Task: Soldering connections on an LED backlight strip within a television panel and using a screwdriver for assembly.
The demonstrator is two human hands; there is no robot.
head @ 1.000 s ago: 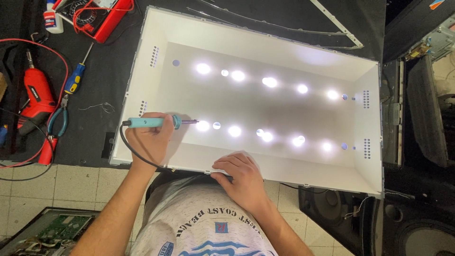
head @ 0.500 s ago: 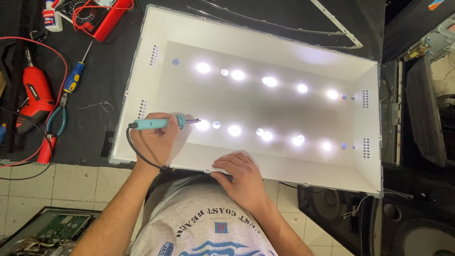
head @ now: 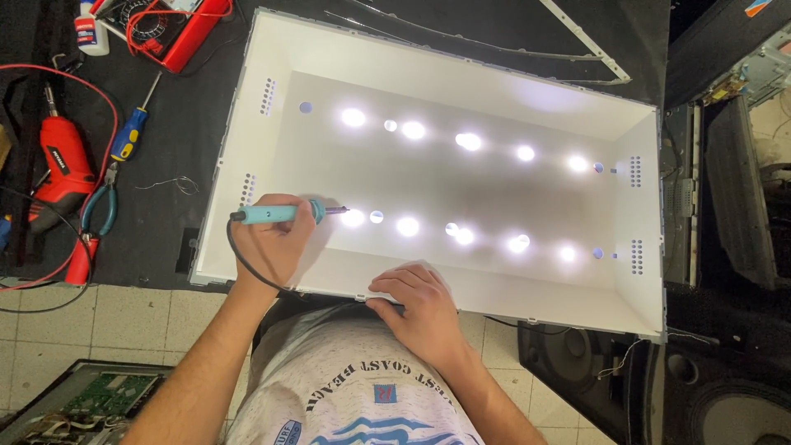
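Over at the far left of the frame sit a red drill (head: 59, 165), pliers with blue-green handles (head: 99, 216) and a blue and yellow screwdriver (head: 132, 132) on the dark bench, with a red meter (head: 177, 33) at the upper left. Moving right, my left hand (head: 276, 243) is clamped around a teal soldering iron (head: 280, 214), held almost level, its tip touching or just beside the first lit lens (head: 353, 218) of the lower row inside the white backlight tray (head: 247, 140). To do this well, I judge the tip should stay steady on the joint and off the white reflector, with the black cord (head: 239, 264) kept clear of the tray's edge. Further right, my right hand (head: 416, 301) lies flat, fingers together and gripping nothing, on the tray's near rim at lower centre, bracing it.
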